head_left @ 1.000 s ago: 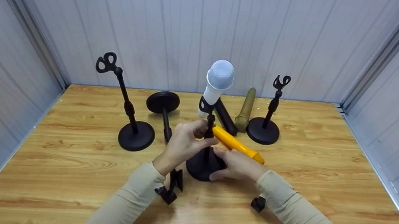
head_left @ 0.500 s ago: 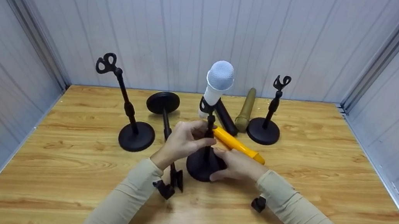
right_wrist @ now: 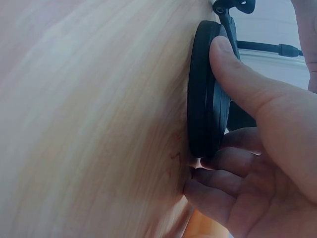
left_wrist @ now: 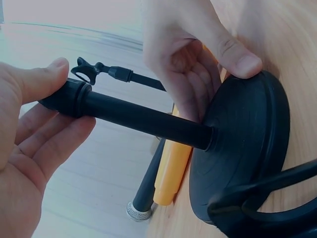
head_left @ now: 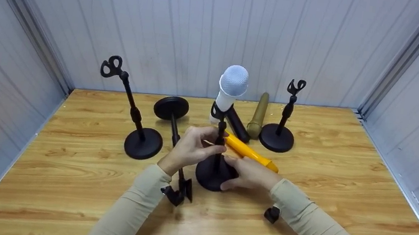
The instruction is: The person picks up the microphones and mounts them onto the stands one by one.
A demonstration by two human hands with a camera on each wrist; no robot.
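A black microphone stand (head_left: 215,171) stands upright at the middle of the table, with a white microphone (head_left: 233,80) tilted in its clip. My left hand (head_left: 193,148) grips the collar on the stand's pole, thumb on one side and fingers on the other, as the left wrist view shows. Down at the round base (right_wrist: 203,89), my right hand (head_left: 250,174) holds the edge, its thumb on top and its fingers along the side. Just behind the base lies a yellow microphone (head_left: 248,150), partly hidden by the stand and hands.
Two black stands with bare clips stand upright, one at left (head_left: 143,143) and one at right (head_left: 277,137). Another stand (head_left: 171,108) lies tipped over beside my left forearm. A black microphone (head_left: 238,123) and an olive microphone (head_left: 258,116) lie near the back wall.
The white microphone's head has shifted slightly right and down. My left wrist has moved a little left; my right hand stays at the base.
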